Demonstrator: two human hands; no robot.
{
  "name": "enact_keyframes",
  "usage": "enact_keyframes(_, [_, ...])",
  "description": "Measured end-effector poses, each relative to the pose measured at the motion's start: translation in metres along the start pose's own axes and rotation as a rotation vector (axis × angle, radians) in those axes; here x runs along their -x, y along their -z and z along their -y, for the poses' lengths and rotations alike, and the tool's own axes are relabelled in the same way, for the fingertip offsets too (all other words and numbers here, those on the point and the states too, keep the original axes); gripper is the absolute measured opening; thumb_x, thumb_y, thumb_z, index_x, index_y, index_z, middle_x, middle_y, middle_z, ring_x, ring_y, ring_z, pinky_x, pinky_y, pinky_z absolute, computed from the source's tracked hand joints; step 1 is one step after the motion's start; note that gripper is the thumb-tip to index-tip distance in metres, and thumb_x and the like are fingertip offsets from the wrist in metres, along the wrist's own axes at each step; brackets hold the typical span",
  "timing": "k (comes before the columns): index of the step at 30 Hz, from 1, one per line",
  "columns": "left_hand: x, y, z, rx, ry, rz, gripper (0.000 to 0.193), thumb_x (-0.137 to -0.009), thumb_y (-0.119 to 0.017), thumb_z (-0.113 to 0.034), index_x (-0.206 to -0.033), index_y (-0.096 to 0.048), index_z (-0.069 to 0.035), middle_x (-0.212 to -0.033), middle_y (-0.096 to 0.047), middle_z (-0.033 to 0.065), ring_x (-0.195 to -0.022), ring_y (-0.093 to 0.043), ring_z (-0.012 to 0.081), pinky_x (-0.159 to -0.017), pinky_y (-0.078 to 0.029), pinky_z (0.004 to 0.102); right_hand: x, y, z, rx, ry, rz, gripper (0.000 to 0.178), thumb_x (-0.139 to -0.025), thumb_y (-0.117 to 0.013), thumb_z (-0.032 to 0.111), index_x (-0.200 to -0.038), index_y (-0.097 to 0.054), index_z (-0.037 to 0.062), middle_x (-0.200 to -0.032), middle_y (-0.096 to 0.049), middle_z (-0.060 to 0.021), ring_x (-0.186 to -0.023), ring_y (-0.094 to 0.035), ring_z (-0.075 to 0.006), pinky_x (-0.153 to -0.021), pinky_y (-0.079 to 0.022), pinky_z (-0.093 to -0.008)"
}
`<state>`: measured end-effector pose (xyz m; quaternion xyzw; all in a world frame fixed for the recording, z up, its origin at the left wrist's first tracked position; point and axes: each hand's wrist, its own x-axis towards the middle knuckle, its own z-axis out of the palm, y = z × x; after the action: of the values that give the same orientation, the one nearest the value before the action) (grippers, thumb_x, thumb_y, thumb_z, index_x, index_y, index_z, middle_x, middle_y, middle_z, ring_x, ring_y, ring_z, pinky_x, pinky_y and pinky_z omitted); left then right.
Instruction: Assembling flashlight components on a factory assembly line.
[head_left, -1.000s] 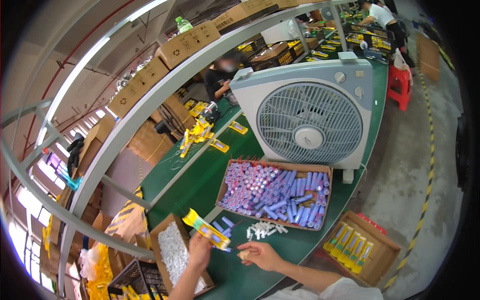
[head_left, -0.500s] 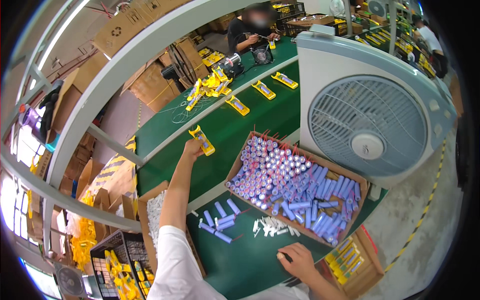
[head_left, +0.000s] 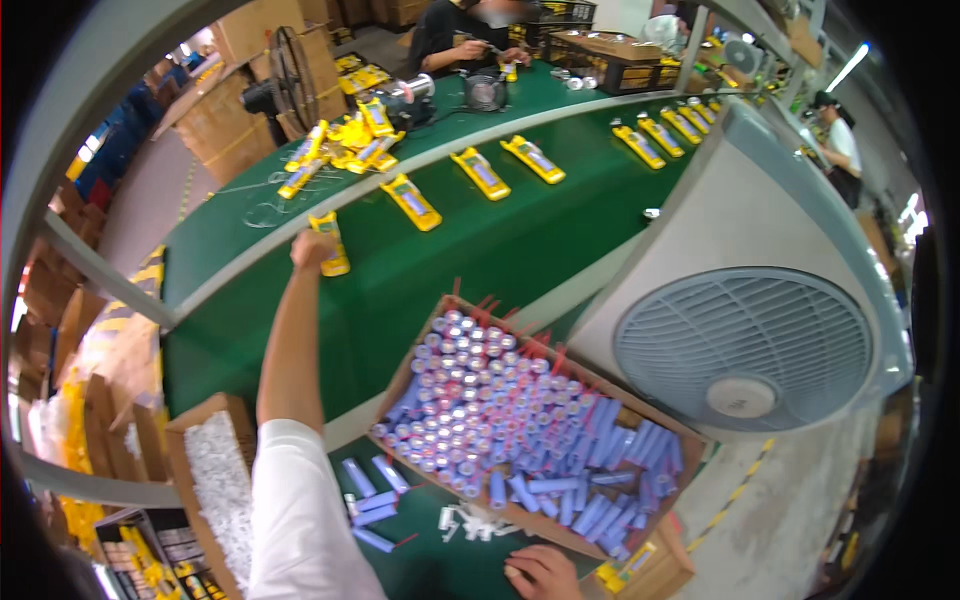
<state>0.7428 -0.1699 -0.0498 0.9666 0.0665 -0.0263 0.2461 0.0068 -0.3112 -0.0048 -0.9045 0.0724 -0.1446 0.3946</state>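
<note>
Pale box fan (head_left: 742, 325) sits right, black round fan (head_left: 291, 85) beside cardboard cartons (head_left: 222, 125) upper left, small square black fan (head_left: 485, 94) in front of dark-shirted co-worker (head_left: 434, 38), yellow-black tape (head_left: 735, 489) on floor (head_left: 775, 510).

No legible lettering, numbers or signs.

A narrow yellow plastic case (head_left: 336, 258), partly covered by the gripping left hand (head_left: 312, 249), points lengthwise across the green belt (head_left: 480, 245) near its far edge; contact is unclear. Small white pieces (head_left: 472, 523) lie loosely heaped nearer the viewer.
</note>
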Motion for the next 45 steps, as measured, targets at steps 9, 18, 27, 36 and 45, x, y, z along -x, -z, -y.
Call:
enact_keyframes(9, [0.039,0.024,0.027,-0.031,0.151,-0.129,0.060,-0.090,-0.072,-0.037,-0.140,-0.059,-0.007,-0.135,-0.069,0.0201,-0.127,-0.067,0.0382,-0.107,-0.055,0.0470,0.003,-0.015,-0.009,-0.047,0.034,-0.026,0.015,-0.087,-0.082,0.011,-0.101,-0.076,0.0076,-0.106,-0.073,-0.0086,-0.100,-0.070,-0.0305,-0.088,-0.057,-0.0422])
enact_keyframes(18, [0.142,0.203,0.068,-0.605,-0.504,-0.024,0.047,-0.099,-0.056,-0.022,-0.143,-0.056,-0.008,-0.125,-0.072,0.0213,-0.115,-0.069,0.0432,-0.098,-0.056,0.0537,-0.001,-0.016,-0.012,-0.069,-0.001,-0.003,0.018,-0.083,-0.082,0.005,-0.100,-0.075,0.0052,-0.109,-0.070,-0.0113,-0.103,-0.066,-0.0319,-0.092,-0.054,-0.0417])
enact_keyframes(27, [0.419,0.335,0.270,-0.600,-0.467,-0.008,0.031,-0.097,-0.057,-0.018,-0.122,-0.071,-0.008,-0.108,-0.074,0.0241,-0.102,-0.072,0.0418,-0.092,-0.056,0.0543,0.003,-0.007,0.007,-0.136,0.209,0.182,0.037,-0.083,-0.081,0.008,-0.119,-0.073,0.0054,-0.125,-0.065,-0.0132,-0.113,-0.063,-0.0356,-0.097,-0.052,-0.0449])
enact_keyframes(36, [0.561,0.359,0.348,-0.062,-0.455,-0.368,0.021,-0.096,-0.067,-0.015,-0.111,-0.070,-0.001,-0.090,-0.072,0.0175,-0.079,-0.071,0.0330,-0.073,-0.056,0.0430,-0.040,-0.016,0.017,0.346,0.159,0.143,0.067,-0.091,-0.078,0.022,-0.152,-0.052,0.0113,-0.152,-0.049,-0.0203,-0.128,-0.058,-0.0421,-0.103,-0.052,-0.0504])
enact_keyframes(45, [0.556,0.418,0.678,-0.326,0.246,-0.255,0.064,-0.089,-0.076,-0.034,-0.144,-0.062,-0.005,-0.144,-0.062,0.0287,-0.137,-0.057,0.0426,-0.115,-0.046,0.0476,-0.033,-0.050,0.015,0.438,0.281,0.060,0.039,-0.085,-0.080,0.018,-0.123,-0.070,0.0119,-0.128,-0.066,-0.0074,-0.115,-0.065,-0.0315,-0.092,-0.057,-0.0471])
